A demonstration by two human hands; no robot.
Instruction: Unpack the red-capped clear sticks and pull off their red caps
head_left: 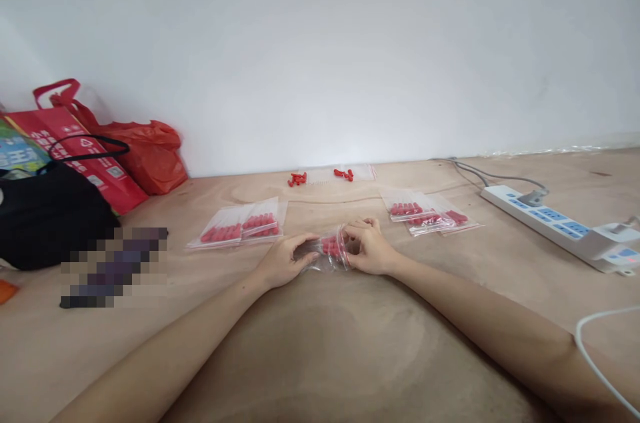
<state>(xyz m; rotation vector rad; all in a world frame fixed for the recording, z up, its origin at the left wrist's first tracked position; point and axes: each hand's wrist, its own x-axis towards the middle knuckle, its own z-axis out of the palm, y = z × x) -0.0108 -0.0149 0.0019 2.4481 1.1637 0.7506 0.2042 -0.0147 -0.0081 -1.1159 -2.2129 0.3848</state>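
Both hands meet at the middle of the wooden table (330,336) on one small clear zip bag (327,251) holding several red pieces. My left hand (283,259) grips the bag's left side with the fingers closed over it. My right hand (367,246) pinches the bag's right end at its red-lined edge.
Filled zip bags lie at the left (243,224) and at the right (427,215). Loose red pieces (297,178) and empty bags (360,172) lie near the white wall. A white power strip (560,226) with cables sits at the right. Red bags (145,153) and a black bag (47,213) stand at the left.
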